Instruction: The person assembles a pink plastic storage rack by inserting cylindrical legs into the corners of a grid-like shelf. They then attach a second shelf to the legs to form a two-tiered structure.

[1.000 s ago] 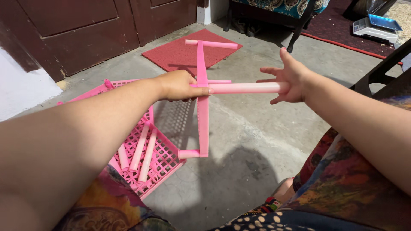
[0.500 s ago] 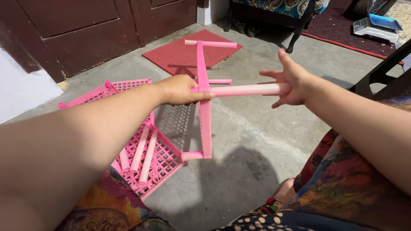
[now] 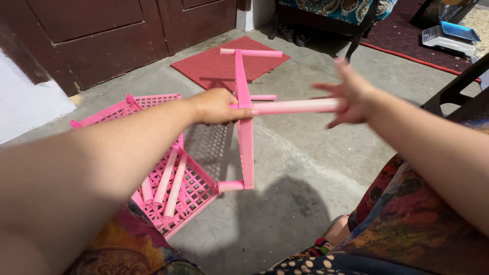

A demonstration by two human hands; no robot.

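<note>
My left hand (image 3: pixel 218 107) grips a pink plastic frame (image 3: pixel 244 127), a long flat bar held upright with short tubes sticking out at top, middle and bottom. A pink tube (image 3: pixel 298 106) runs sideways from the frame's middle toward my right hand (image 3: pixel 350 94). That hand is blurred, fingers spread, with its palm against the tube's free end. Below on the floor lie pink lattice shelf panels (image 3: pixel 193 186) with several loose pink tubes (image 3: pixel 170 178) on them.
A red mat (image 3: pixel 214 66) lies on the concrete floor before dark brown doors (image 3: pixel 102 35). A dark chair leg (image 3: pixel 453 89) stands at right. A weighing scale (image 3: pixel 451 38) sits on a dark rug at top right. My patterned clothing fills the lower right.
My right hand has shifted slightly at the tube's end and is now blurred with motion. My left hand and the frame stay about where they were.
</note>
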